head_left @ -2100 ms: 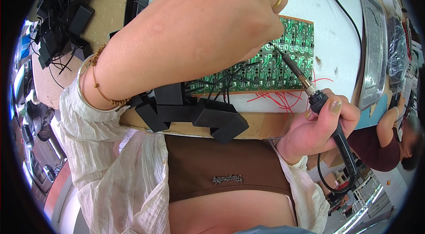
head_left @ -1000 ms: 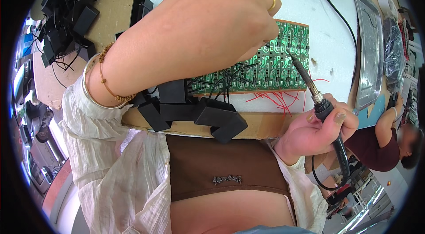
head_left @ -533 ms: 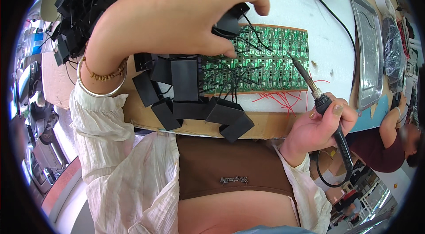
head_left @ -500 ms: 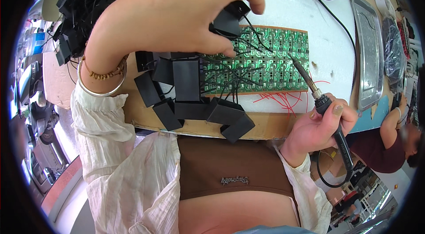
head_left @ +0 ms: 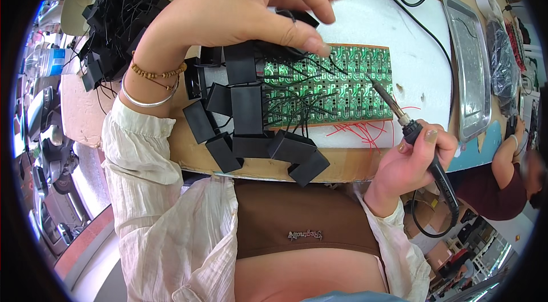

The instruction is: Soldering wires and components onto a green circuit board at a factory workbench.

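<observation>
Pile of black boxes (head_left: 123,16): heaped left of the left hand (head_left: 245,8), leads tangled; could slide or snag if brushed by the wrist.
Left hand: open, fingers apart from thumb, over a partly hidden black box (head_left: 307,19); cannot tell whether touching; could tug a lead loose, or get burned by straying right.
Nearer boxes (head_left: 246,109): crowded bodyward of the left hand, toward the surface's edge; could tip and drag on the board if knocked by a sleeve.
Black wires (head_left: 308,99): crossing the board between both hands; could lift or scorch, from lying so tangled.
Circuit board (head_left: 359,68): flat, right of the left thumb, ahead of the right hand (head_left: 416,156); could skid under a pull.
Red wires (head_left: 365,131): splayed left of the right hand; could melt if touched by the tip.
Soldering iron (head_left: 391,102): slanting from the right hand, tip at or just above the board; could bridge neighbouring pads through a slip.
Right hand: wrapped round the handle; could jerk if the cable (head_left: 435,236) below caught.
</observation>
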`<action>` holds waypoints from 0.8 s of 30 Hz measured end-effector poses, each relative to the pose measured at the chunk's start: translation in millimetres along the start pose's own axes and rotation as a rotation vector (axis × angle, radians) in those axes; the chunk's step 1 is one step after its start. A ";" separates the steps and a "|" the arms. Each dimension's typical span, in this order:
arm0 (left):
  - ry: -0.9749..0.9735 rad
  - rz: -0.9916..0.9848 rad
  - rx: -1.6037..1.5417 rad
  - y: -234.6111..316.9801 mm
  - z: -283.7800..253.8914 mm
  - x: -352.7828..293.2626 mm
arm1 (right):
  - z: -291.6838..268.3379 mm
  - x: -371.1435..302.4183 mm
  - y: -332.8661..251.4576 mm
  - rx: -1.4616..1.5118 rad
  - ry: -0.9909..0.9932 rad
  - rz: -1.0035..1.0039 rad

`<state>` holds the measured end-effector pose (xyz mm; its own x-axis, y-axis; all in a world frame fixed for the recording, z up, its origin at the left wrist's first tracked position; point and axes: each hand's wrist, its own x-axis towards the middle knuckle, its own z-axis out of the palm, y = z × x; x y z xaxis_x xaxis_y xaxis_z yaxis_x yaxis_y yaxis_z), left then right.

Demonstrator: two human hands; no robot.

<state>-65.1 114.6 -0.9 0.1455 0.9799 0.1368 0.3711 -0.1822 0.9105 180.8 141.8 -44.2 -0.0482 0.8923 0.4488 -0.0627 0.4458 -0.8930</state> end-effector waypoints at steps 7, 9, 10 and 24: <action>0.016 -0.373 0.167 -2.7 -12.1 -0.6 | 2.3 4.6 -3.9 0.005 -0.008 0.042; 0.093 -0.336 0.030 -4.9 -5.7 1.9 | 1.5 7.9 -3.4 0.007 -0.019 0.060; 0.163 -0.292 -0.105 -6.1 -3.6 2.5 | 1.1 10.4 -5.8 0.002 -0.019 0.058; 0.175 0.006 0.236 -11.1 21.1 8.7 | 5.6 40.3 -9.2 -0.009 -0.170 -0.066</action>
<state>-48.6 123.4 -18.0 -0.0046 0.9742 0.2255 0.5768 -0.1817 0.7965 173.9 173.3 -17.7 -0.2124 0.8366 0.5049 -0.0620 0.5041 -0.8614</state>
